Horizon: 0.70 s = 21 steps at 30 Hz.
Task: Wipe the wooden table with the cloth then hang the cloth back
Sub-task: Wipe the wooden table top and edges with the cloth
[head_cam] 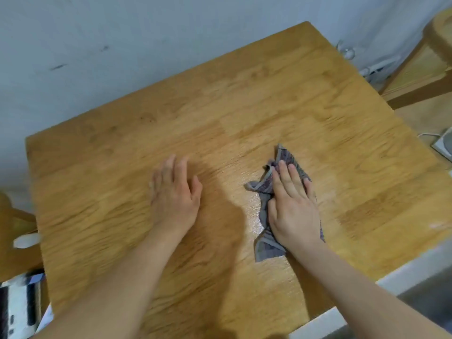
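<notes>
A wooden table [220, 106] fills most of the view, set against a pale wall. A crumpled grey-purple cloth [265, 248] lies on the table right of centre. My right hand [292, 209] presses flat on top of the cloth, fingers stretched forward, covering its middle. A damp sheen shows on the wood just left of the cloth. My left hand [175, 194] rests palm down on the bare wood left of centre, fingers together and holding nothing.
A wooden chair or stool [420, 77] stands at the upper right beyond the table's corner. A white device with a cable [444, 143] lies at the right edge. A white counter edge [367, 297] runs along the lower right. Boxes [22, 304] sit at the lower left.
</notes>
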Each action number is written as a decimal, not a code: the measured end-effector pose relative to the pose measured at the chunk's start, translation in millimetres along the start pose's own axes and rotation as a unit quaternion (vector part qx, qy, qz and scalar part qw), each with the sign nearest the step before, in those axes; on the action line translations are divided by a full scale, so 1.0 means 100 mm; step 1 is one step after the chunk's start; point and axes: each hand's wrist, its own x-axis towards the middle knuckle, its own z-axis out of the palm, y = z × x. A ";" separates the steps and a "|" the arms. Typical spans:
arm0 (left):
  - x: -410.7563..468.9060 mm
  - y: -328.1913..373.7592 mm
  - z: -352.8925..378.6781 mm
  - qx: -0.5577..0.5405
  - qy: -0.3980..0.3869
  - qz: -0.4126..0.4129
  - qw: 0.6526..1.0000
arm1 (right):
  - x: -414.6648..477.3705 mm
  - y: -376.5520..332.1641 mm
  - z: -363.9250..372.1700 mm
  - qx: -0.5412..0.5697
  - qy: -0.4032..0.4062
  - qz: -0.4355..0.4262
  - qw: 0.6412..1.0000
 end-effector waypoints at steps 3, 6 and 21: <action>0.13 0.03 0.06 0.000 0.016 -0.039 0.999 | -0.36 -0.46 0.13 -0.003 -0.054 -0.170 0.984; 0.17 0.08 0.11 0.018 0.016 -0.031 0.999 | -0.42 -0.33 0.07 0.001 -0.119 -0.348 0.930; 0.22 0.02 0.11 0.005 0.003 -0.039 0.999 | 0.13 -0.44 0.03 -0.030 -0.124 -0.273 0.954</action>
